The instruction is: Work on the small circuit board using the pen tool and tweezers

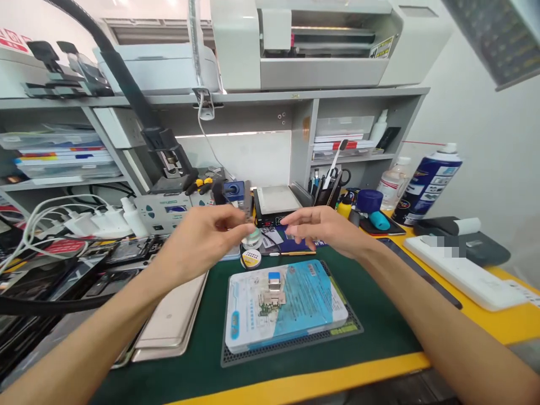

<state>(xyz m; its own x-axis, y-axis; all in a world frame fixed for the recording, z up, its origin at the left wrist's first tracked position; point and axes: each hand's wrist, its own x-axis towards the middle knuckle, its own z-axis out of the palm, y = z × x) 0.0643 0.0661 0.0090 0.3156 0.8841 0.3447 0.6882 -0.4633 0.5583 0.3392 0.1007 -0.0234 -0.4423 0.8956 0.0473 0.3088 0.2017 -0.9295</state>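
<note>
- Left hand [202, 239]: fingers pinched shut on a thin metal tool [247, 207], held upright above the green mat [379, 320].
- Right hand [327, 228]: loosely open, nothing gripped, fingertips near the tool.
- Small circuit board [272, 298] is laid on the blue-white card [295, 304] below.

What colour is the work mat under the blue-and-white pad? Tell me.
Dark green work mat, clearest in the head view.

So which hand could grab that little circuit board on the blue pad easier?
Probably the right hand. Its fingers are open and hold nothing, while the left hand is pinched on a thin metal tool. Both hover behind the small board.
</note>
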